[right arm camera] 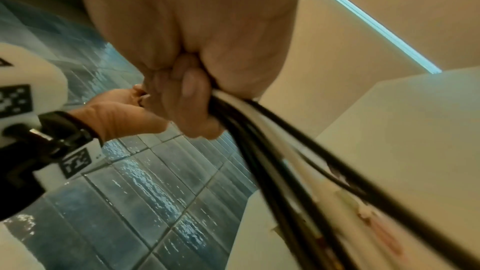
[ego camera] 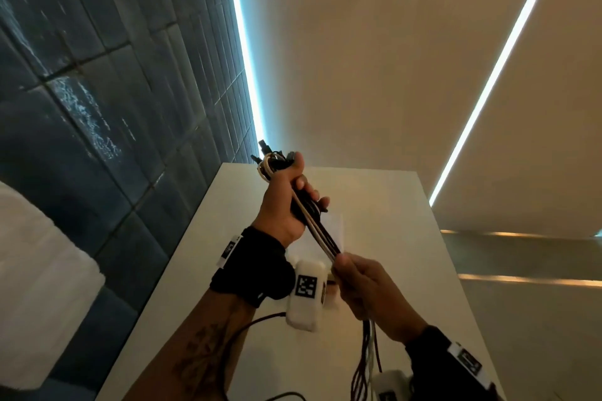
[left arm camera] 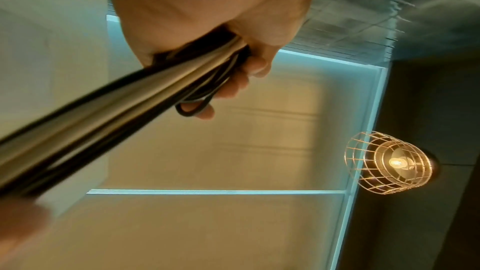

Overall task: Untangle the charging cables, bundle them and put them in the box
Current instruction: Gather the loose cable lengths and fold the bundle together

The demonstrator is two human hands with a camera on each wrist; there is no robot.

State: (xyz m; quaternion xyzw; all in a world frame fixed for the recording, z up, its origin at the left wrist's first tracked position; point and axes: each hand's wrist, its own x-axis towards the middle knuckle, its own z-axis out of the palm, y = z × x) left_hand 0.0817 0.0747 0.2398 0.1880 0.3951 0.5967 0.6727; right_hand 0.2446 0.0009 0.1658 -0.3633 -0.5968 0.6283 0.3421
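A bundle of black, dark red and white charging cables (ego camera: pixel 321 231) runs taut between my two hands above the white table (ego camera: pixel 391 205). My left hand (ego camera: pixel 290 202) grips the upper part, with looped ends and plugs (ego camera: pixel 270 156) sticking out above the fist. My right hand (ego camera: pixel 365 286) grips the bundle lower down, and the loose tails (ego camera: pixel 366 358) hang below it. In the left wrist view the cables (left arm camera: pixel 124 98) leave my left hand (left arm camera: pixel 221 69) toward the lower left. In the right wrist view my right hand (right arm camera: pixel 192 93) holds the cables (right arm camera: pixel 272 151). The box is not in view.
A dark blue tiled wall (ego camera: pixel 97 91) stands left of the table. A thin dark cable (ego camera: pixel 247 329) lies on the table near my left forearm. Something white and soft (ego camera: pixel 39 286) sits at the far left. A wire-cage lamp (left arm camera: pixel 389 167) shows in the left wrist view.
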